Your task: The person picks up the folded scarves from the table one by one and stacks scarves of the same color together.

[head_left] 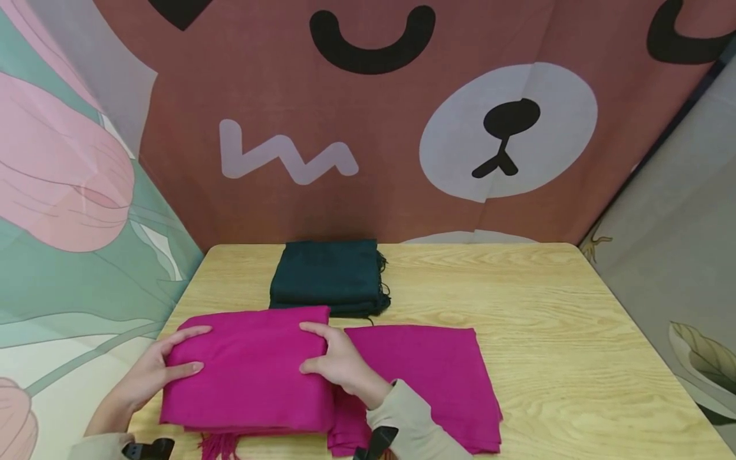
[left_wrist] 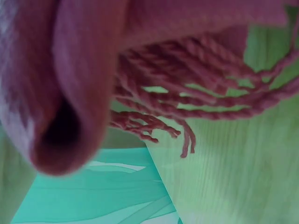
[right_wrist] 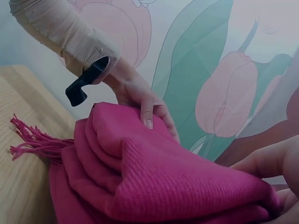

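A folded magenta scarf (head_left: 247,370) with a twisted fringe lies in thick layers at the front left of the table. My left hand (head_left: 146,374) grips its left edge, with the thumb and one finger on top. On the opposite edge, my right hand (head_left: 342,364) holds the scarf in the same way. The other fingers are mostly hidden by the cloth in the head view. From the right wrist view, the stacked folds of the scarf (right_wrist: 159,172) show between both hands. Close up in the left wrist view are a rounded fold and the fringe (left_wrist: 187,79).
A second magenta folded cloth (head_left: 431,377) lies just right of the scarf, partly behind my right forearm. Farther back, a dark green folded scarf (head_left: 328,275) with fringe rests on the wooden table (head_left: 552,345). Printed curtains (head_left: 391,128) hang around the table.
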The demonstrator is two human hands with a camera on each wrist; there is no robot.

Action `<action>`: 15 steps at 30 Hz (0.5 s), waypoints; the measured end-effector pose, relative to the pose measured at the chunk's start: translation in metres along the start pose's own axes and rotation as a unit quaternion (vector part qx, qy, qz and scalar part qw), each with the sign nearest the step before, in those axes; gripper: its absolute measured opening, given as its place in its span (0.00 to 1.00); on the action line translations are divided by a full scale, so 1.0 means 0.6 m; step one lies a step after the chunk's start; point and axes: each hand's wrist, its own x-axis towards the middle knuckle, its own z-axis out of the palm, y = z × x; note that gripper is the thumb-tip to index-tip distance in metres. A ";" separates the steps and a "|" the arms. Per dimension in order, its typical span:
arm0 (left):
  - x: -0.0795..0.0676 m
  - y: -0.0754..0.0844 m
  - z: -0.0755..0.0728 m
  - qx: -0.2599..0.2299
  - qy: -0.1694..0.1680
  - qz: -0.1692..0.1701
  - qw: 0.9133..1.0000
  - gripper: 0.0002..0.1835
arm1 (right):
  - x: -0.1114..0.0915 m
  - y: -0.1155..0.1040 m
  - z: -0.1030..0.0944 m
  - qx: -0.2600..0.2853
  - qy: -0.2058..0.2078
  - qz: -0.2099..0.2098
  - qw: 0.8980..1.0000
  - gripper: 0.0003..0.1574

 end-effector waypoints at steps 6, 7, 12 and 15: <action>0.008 0.014 0.008 -0.011 -0.012 -0.017 1.000 0.30 | -0.007 -0.004 -0.015 -0.001 0.003 -0.010 1.000 0.40; 0.010 0.016 0.010 -0.016 -0.015 -0.020 1.000 0.30 | -0.008 -0.005 -0.018 0.000 0.004 -0.014 1.000 0.40; 0.017 0.022 0.016 -0.029 -0.020 -0.017 0.999 0.30 | -0.014 -0.006 -0.030 0.033 -0.002 -0.018 0.999 0.40; 0.020 0.023 0.019 -0.038 -0.028 -0.016 0.999 0.30 | -0.017 -0.007 -0.037 0.041 -0.002 -0.018 0.999 0.40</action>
